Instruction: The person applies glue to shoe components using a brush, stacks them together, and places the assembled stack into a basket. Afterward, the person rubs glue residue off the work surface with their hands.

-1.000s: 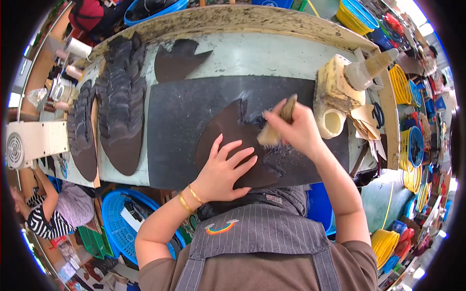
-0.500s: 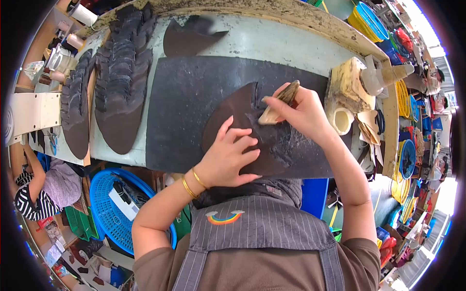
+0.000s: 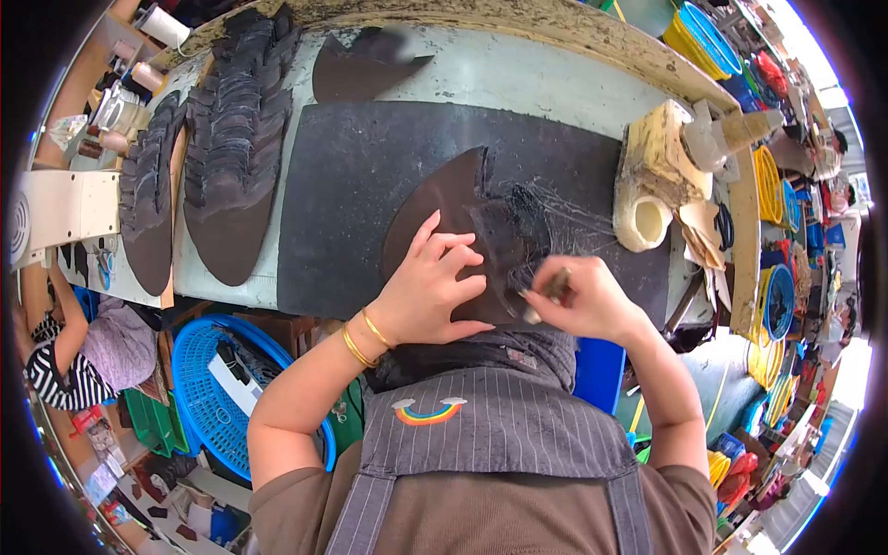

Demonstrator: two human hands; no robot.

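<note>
A dark brown, curved leather piece [image 3: 427, 205] lies flat on the black work board [image 3: 338, 176], its notched right edge glossy and wet-looking. My left hand [image 3: 433, 287] rests on this piece with its fingers spread, holding nothing. In my right hand [image 3: 587, 301] is a short, stubby glue brush [image 3: 557, 285], gripped between thumb and fingers. Its pale tip touches down near the lower right edge of the piece, partly hidden by the hand. Thin glue strands stretch over the board from the piece toward the crusted glue pot [image 3: 645, 222].
Overlapping stacks of similar pieces [image 3: 231, 231] stand at the left. One more piece [image 3: 356, 76] lies behind the board. A nozzled bottle [image 3: 731, 134] leans by the glue pot. A blue basket [image 3: 199, 407] sits below left, near another person's arm [image 3: 69, 314].
My right hand has moved down toward me with the brush, from the piece's upper notch to its lower right edge. Glue strands now show on the board. My left hand has stayed nearly still.
</note>
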